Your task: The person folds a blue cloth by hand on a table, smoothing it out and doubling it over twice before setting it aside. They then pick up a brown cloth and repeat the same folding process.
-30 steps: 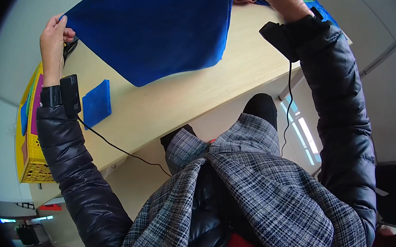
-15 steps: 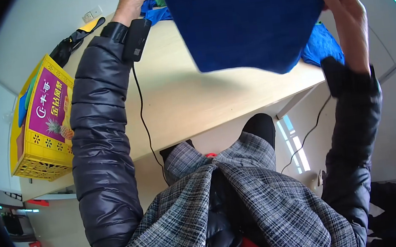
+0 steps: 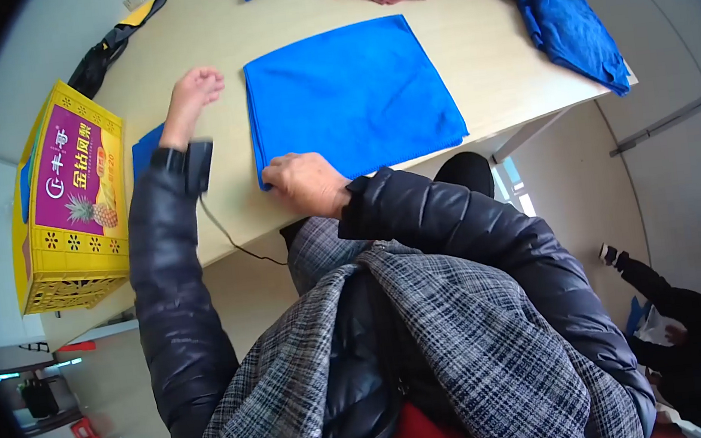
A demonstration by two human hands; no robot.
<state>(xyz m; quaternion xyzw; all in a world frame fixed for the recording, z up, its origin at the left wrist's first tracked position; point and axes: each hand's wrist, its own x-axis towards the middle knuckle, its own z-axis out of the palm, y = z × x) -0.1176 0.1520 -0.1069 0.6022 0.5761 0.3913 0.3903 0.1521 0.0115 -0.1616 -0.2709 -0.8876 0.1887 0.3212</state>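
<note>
Now we are looking at the blue cloth (image 3: 352,98) lying spread flat on the table (image 3: 504,46), our right hand (image 3: 305,183) pressing loosely curled on its near corner, our left hand (image 3: 195,88) resting empty beside its far edge, folding not yet begun, we judge.

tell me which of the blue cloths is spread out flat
The square blue cloth in the middle of the table, with the right hand on its near corner. The other blue cloths lie crumpled along the far edge.
</note>
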